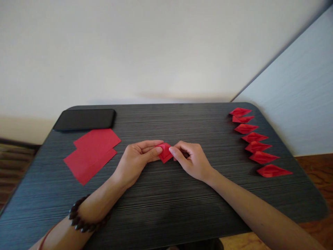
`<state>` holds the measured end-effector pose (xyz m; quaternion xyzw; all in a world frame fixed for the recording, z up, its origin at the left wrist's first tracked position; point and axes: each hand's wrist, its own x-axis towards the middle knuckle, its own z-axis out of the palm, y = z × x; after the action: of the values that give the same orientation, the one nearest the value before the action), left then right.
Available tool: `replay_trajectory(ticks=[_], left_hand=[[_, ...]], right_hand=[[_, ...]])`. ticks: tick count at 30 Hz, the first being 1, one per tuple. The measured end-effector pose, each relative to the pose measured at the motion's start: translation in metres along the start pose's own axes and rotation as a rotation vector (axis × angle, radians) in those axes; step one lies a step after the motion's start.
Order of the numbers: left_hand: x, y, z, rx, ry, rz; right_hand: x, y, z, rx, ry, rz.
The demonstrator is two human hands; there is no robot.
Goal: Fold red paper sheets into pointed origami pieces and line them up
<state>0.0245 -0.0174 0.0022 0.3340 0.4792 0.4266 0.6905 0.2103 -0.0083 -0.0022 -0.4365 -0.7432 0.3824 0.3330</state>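
A small piece of folded red paper [165, 153] is held up between my two hands over the middle of the dark table. My left hand [139, 158] pinches its left side, with the thumb on the near face and the fingers behind. At the right corner, my right hand [191, 158] grips it between thumb and curled forefinger. The paper has a pointed lower end and crease lines across its face. My fingers partly cover both of its side corners.
Flat red paper sheets [91, 156] overlap at the left, touching a black phone [84, 119] behind them. Several folded red paper boats [256, 146] stand in a row along the right side. The dark wood-grain table [166, 208] backs onto a pale wall [156, 48].
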Motion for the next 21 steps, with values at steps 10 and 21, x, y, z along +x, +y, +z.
replay_trajectory(ticks=[10,21], left_hand=[[-0.0010,0.0031,-0.0020,0.293,-0.018,0.133],[-0.0028,0.0047,0.0011,0.311,-0.028,0.159]], right_hand=[[-0.0012,0.0039,0.0012,-0.094,0.010,-0.107],[-0.0018,0.0046,0.0011,-0.120,-0.029,-0.159]])
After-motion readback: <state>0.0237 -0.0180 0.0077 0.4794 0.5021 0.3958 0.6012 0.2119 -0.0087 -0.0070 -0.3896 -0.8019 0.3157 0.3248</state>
